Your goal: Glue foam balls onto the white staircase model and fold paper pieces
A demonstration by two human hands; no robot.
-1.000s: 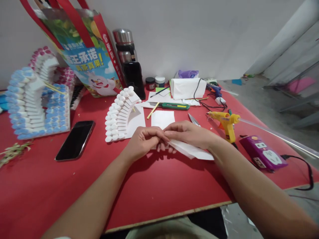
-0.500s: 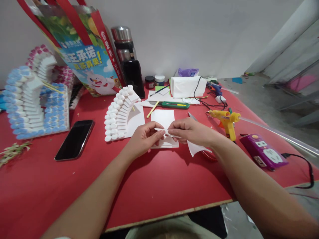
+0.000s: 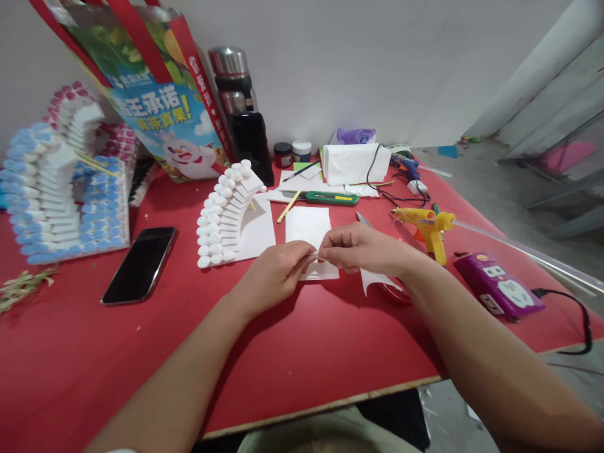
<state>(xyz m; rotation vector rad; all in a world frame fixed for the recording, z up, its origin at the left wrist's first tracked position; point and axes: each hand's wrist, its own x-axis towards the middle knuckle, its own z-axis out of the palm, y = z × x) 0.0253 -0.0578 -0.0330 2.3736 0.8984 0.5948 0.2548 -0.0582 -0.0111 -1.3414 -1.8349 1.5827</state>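
Note:
My left hand (image 3: pixel 278 267) and my right hand (image 3: pixel 352 246) meet fingertip to fingertip near the middle of the table. Between them they pinch a small strip of white paper, mostly hidden by my fingers. Underneath lie white paper sheets (image 3: pixel 309 220), flat on the red table. A torn white paper piece (image 3: pixel 377 278) sits below my right wrist, over scissors with red handles (image 3: pixel 396 293). Left of my hands stands a white curved model (image 3: pixel 221 217) edged with rows of white rounded tips, on a white card base.
A green utility knife (image 3: pixel 330 199) and a yellow stick (image 3: pixel 289 207) lie beyond the sheets. To the right are a yellow glue gun (image 3: pixel 427 226) and a purple power socket (image 3: pixel 500 283). A phone (image 3: pixel 140 265), a blue-tipped model (image 3: pixel 66 201) and a shopping bag (image 3: pixel 165 113) occupy the left.
My left hand has turned, back upward, with its fingertips now closer to my right hand's. The white paper between them shows less than before.

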